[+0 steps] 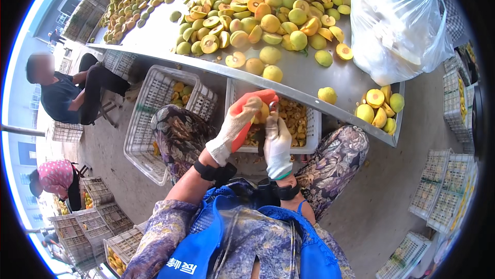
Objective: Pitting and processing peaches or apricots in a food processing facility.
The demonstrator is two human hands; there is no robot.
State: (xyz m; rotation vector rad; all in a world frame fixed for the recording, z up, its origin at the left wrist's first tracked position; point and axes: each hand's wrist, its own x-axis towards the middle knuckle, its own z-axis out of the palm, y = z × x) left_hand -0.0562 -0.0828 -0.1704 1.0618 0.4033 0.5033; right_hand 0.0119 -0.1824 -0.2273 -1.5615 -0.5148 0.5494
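Note:
Over a white plastic crate (pixel 315 132), my left hand (pixel 241 118) wears a white knit glove with an orange coated palm. Its fingers curl around a yellow peach piece (pixel 262 113), partly hidden by the glove. My right hand (pixel 277 136), in a white glove, grips a small metal pitting tool (pixel 273 105) with a rounded, loop-like tip. That tip is at the peach piece; whether it touches the flesh I cannot tell. Below the hands, the crate holds many brown peach pits (pixel 296 120) and scraps.
A metal-edged table (pixel 216 68) carries a large pile of halved peaches (pixel 251 8). A clear plastic bag (pixel 398 27) sits on its right, near several peach halves (pixel 377 110) in the corner. Another crate (pixel 145 124) stands left. A seated person (pixel 64 93) and stacked crates (pixel 441 190) are farther off.

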